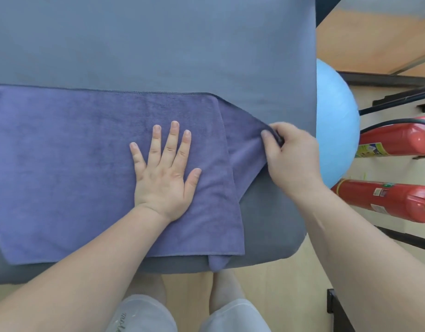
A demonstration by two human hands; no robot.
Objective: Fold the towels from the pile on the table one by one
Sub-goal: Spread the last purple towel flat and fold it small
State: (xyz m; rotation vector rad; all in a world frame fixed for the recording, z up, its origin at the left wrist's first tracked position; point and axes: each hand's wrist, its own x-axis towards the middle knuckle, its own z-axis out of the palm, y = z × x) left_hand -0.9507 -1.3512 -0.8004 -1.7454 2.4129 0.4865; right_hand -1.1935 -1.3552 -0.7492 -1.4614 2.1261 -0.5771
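Bare arms (87, 271) reach over the purple towel (75, 164) on the surface (158, 44). The left grip (162, 173) presses it flat, fingers (173, 140) apart. The right grip (290, 154) pinches its edge. One fold looks half done, so more folding is left.

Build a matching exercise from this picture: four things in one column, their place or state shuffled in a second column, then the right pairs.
Column 1
1. left hand
2. right hand
3. blue ball
4. fire extinguishers

Column 2
A. red, at the view's right edge
B. pinches the right edge of the towel
C. rests flat on the towel, fingers spread
D. beside the right edge of the table

Pairs: 1-C, 2-B, 3-D, 4-A
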